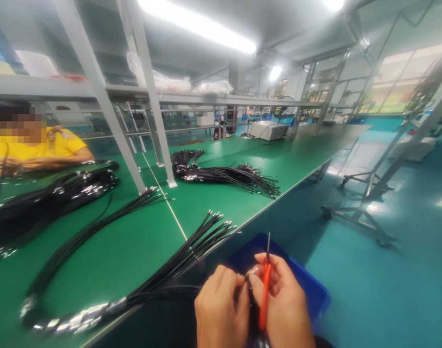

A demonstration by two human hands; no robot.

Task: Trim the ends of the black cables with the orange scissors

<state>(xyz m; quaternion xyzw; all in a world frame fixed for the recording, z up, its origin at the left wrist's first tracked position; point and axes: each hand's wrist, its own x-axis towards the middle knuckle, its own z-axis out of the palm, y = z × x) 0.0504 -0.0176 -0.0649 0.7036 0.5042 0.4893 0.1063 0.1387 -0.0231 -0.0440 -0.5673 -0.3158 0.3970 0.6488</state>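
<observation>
My left hand (221, 304) is closed in a pinch on a black cable (170, 292) that runs in from the table at its left. Close beside it, my right hand (286, 304) grips a slim tool with orange handles (265, 297) and a thin metal tip pointing up; its exact kind does not show clearly. The right fingertips also meet the dark cable end between the hands, where detail is partly hidden. Left of my hands, a curved bundle of black cables (184, 253) with light tips lies along the green table's (134, 256) edge.
A blue bin (320, 292) stands below my hands. More black cable bundles lie on the table, one behind a shelf post (157, 111), another (61, 193) at left near a person in yellow (66, 147). A white box (268, 130) sits farther back; a wheeled frame (366, 212) stands right.
</observation>
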